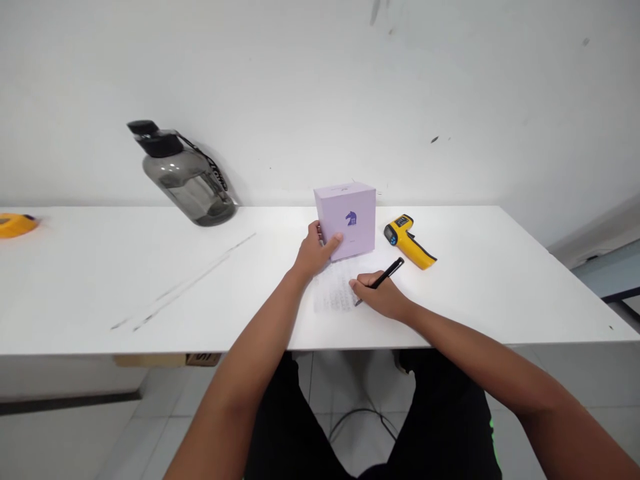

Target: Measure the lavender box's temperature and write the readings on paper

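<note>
A lilac box [356, 230] with a dark horse-head print stands upright on the white table. My left hand [316, 250] grips its left side, the thumb on the front face and the other fingers round the edge. Below the box lies a sheet of paper [330, 290] covered in blurred dark marks. Over its right part my right hand [383, 295] is closed around a black pen [391, 271], whose tip points down at the sheet. To the right of the box rests a yellow and black infrared thermometer [413, 243].
A grey see-through water bottle [193, 183] with a black lid stands at the back left by the wall. A yellow object [17, 225] is cut off at the left edge. The table [540, 293] ends just before my lap, and a cable [363, 411] lies on the floor.
</note>
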Motion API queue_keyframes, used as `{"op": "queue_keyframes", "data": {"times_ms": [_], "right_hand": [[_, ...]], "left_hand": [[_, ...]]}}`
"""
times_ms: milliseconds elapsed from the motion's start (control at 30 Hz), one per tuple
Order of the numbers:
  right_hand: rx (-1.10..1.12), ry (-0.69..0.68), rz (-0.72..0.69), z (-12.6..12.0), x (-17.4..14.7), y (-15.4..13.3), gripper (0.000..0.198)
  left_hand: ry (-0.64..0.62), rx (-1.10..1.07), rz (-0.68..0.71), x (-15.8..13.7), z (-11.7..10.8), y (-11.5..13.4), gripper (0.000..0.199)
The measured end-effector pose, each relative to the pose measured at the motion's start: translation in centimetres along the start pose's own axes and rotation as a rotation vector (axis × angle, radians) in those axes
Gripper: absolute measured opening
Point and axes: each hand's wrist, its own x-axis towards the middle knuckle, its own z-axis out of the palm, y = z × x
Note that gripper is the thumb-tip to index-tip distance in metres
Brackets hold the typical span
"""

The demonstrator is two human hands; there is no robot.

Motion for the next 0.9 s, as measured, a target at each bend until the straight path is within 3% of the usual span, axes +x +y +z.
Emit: {"op": "queue_keyframes", "data": {"times_ms": [900], "right_hand": [[0.013,0.058,0.006,-0.13,-0.23,-0.66,0.050]], "left_hand": [[-0.030,0.033,0.004,0.07,-0.06,-0.05,0.083]]}}
